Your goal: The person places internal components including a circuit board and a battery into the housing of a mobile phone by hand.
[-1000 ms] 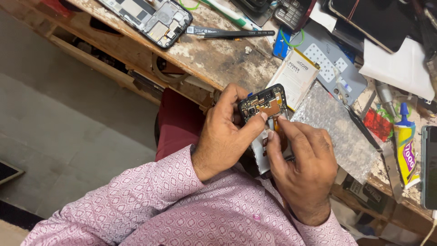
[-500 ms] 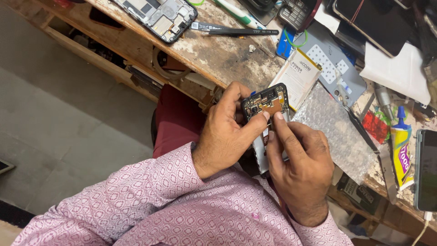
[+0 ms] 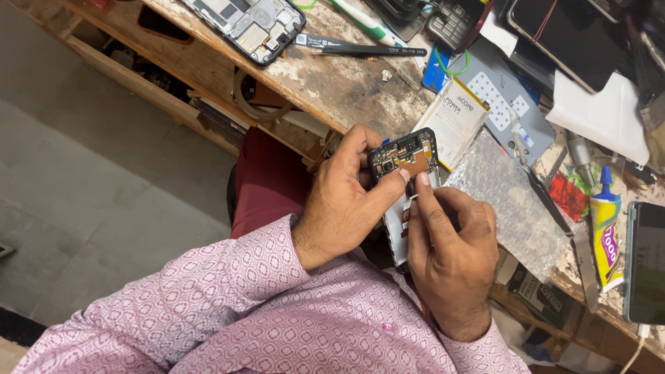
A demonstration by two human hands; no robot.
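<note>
An opened phone (image 3: 405,158) with its back off shows a circuit board, a camera and a copper patch at its top end. My left hand (image 3: 343,197) grips it from the left, thumb lying across the lower edge of the board. My right hand (image 3: 450,249) holds the lower part of the phone from the right, with the forefinger pressed against the board just below the copper patch. Both hands hover in front of the worn wooden bench (image 3: 332,83), over my lap.
A second opened phone frame (image 3: 246,21) lies at the bench's far left, black tweezers (image 3: 360,48) beside it. A white battery (image 3: 454,121), bubble wrap (image 3: 509,197), a glue tube (image 3: 606,232), a charging phone (image 3: 648,263) and a dark tablet (image 3: 568,38) crowd the right.
The view has shifted slightly. My hands keep the same hold on the phone; the right forefinger stays at the board.
</note>
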